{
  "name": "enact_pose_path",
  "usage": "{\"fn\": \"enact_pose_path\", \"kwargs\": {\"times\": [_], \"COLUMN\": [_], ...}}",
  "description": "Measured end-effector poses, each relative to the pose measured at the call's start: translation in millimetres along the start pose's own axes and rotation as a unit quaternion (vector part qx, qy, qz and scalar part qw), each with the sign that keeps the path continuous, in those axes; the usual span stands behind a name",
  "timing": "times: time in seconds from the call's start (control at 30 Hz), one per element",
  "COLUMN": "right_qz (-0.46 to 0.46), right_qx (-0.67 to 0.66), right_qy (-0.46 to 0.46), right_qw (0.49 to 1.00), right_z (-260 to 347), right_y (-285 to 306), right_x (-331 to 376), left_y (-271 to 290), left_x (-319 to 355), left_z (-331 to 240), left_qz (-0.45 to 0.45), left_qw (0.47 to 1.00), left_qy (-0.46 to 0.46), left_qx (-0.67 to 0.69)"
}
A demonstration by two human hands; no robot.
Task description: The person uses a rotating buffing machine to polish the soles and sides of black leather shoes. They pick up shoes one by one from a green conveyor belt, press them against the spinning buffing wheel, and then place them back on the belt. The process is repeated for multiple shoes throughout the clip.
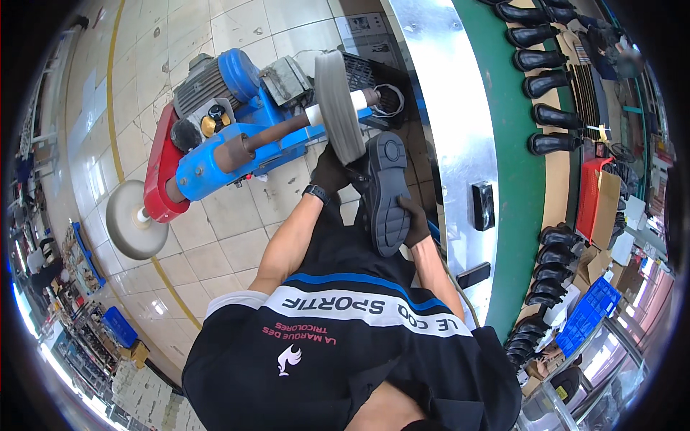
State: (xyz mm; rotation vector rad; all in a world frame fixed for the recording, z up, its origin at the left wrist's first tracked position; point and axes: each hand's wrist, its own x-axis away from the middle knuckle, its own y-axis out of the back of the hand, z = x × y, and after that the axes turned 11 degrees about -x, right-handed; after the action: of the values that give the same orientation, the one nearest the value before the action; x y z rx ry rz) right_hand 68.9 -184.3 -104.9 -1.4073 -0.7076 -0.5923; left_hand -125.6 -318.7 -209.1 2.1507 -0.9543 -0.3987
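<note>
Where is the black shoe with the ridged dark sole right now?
In the head view, just right of centre, the black shoe is sole-up between both gloved hands, left hand and right hand, its upper against the grey buffing wheel of the blue polishing machine.

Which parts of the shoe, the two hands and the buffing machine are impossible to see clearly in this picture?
Head view only:
- Shoe: only the black sole shows; its upper faces away.
- Left hand: dark glove; fingers hidden behind the shoe and the grey buffing wheel.
- Right hand: fingertips wrap under the sole, out of sight.
- Contact between shoe and wheel: the sole's toe end covers it.
- Blue machine: its base is hidden beneath its own body.
</note>
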Motion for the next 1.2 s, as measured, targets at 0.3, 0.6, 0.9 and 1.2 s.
{"fn": "enact_pose_path", "kwargs": {"times": [0.3, 0.6, 0.9, 1.2], "right_qz": [-0.119, -0.038, -0.035, -0.022], "right_qx": [0.406, 0.550, 0.556, 0.497], "right_qy": [0.246, 0.322, 0.304, 0.258], "right_qw": [0.872, 0.770, 0.773, 0.828], "right_z": [6, 1, -6, -15], "right_y": [-21, -7, -10, -8], "right_x": [-27, 36, 4, 10], "left_y": [-1, -7, 3, 75], "left_x": [4, 37, 24, 39], "left_z": [18, 19, 16, -36], "left_qz": [0.067, 0.153, 0.181, 0.138], "left_qw": [0.987, 0.972, 0.573, 0.733], "left_qy": [-0.063, -0.088, 0.289, 0.262], "left_qx": [0.134, -0.157, 0.745, 0.612]}}
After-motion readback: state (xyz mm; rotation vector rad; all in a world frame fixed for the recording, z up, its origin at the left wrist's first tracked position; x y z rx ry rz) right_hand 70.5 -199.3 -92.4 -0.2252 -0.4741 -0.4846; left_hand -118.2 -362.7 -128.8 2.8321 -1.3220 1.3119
